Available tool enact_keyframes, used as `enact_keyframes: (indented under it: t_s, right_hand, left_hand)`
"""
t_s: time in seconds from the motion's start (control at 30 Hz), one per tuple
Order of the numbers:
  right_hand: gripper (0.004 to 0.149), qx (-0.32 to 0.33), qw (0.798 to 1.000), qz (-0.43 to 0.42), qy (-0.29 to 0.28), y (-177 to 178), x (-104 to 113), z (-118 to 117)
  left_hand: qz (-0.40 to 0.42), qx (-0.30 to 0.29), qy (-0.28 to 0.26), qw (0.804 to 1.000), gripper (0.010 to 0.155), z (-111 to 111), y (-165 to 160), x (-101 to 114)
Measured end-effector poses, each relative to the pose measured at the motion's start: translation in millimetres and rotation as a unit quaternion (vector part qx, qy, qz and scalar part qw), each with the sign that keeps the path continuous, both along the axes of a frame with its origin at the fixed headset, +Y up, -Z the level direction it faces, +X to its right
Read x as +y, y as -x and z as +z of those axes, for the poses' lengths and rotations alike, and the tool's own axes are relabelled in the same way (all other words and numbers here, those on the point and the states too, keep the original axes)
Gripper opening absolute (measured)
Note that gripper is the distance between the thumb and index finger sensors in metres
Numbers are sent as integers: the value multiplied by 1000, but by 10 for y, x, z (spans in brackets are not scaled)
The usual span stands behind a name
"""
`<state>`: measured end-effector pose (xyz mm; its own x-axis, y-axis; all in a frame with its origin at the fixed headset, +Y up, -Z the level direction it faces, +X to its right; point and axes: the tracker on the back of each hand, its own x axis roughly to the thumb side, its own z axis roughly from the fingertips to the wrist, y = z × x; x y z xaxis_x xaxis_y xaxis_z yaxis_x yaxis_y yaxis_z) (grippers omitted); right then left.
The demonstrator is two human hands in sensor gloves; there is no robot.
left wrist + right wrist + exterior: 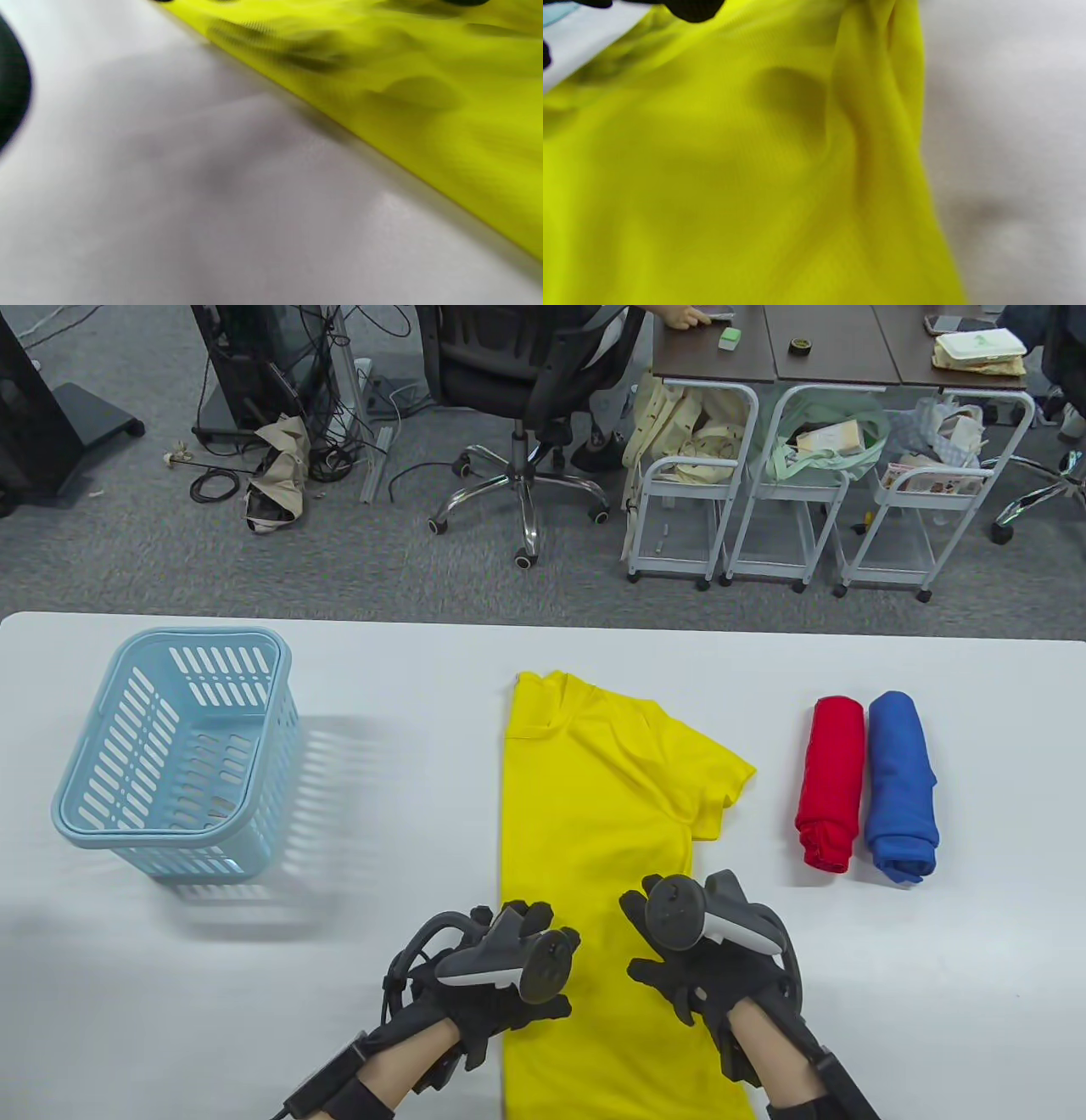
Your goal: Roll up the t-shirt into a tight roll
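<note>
A yellow t-shirt lies flat on the white table, folded in half lengthwise, collar at the far end and one sleeve sticking out to the right. My left hand rests on the shirt's left edge near its lower part, fingers spread. My right hand lies on the cloth close to its right edge, fingers fairly straight. The left wrist view is blurred and shows the shirt's edge on the table. In the right wrist view the yellow cloth shows a raised crease, with a black fingertip at the top.
A light blue plastic basket stands at the left of the table. A red rolled shirt and a blue rolled shirt lie side by side to the right. Chairs, carts and desks stand beyond the far edge.
</note>
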<state>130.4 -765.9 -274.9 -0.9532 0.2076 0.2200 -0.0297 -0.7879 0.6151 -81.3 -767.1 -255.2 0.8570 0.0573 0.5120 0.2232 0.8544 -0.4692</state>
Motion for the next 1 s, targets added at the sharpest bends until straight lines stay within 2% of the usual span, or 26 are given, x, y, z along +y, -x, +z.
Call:
enact_keyframes:
  t_s: [0.03, 0.1, 0.13, 0.2, 0.27, 0.37, 0.5, 0.6, 0.7, 0.8, 0.87, 0.93, 1.0]
  right_hand:
    - [78, -2, 1000, 9, 5, 11, -52, -1]
    - [79, -5, 998, 54, 22, -43, -173, 2]
    - [78, -5, 998, 66, 19, -83, -175, -3]
    - [75, -39, 995, 91, 5, -246, -145, -27]
    - [74, -89, 990, 110, 0, -450, -118, -48]
    - [74, -154, 983, 97, -5, -649, -46, -43]
    - [73, -115, 990, 77, -38, -486, 30, -12]
    - [74, -49, 998, 30, -7, -245, -57, -31]
    - [77, -38, 996, 75, 24, -168, -212, -59]
    - [78, -45, 997, 54, 16, -170, -165, -20]
    - [78, -32, 998, 56, 11, -123, -128, 39]
    - [78, -20, 998, 64, 10, -82, -98, 81]
    - [78, -18, 997, 68, 5, -67, -88, 79]
  left_hand:
    - [-10, 11, 15, 1000, 81, -26, 20, -85]
    - [-93, 5, 36, 995, 80, -87, 98, -277]
    - [-93, -9, 43, 995, 80, -95, 116, -267]
    - [-57, 2, 41, 998, 81, -99, 130, -215]
    - [-65, -6, 43, 997, 81, -87, 152, -213]
    - [-52, -8, 63, 997, 81, -97, 183, -249]
    - [-50, -10, 61, 997, 82, -103, 181, -254]
    - [-51, -9, 60, 997, 82, -113, 181, -269]
    - [-59, 2, 48, 997, 85, -172, 207, -256]
    - [-42, 31, 48, 997, 84, -272, 304, -208]
    - [-21, 38, 54, 998, 80, -289, 340, -104]
    - [-17, 27, 26, 999, 75, -249, 323, 19]
    - [-2, 26, 5, 1000, 76, -209, 261, 34]
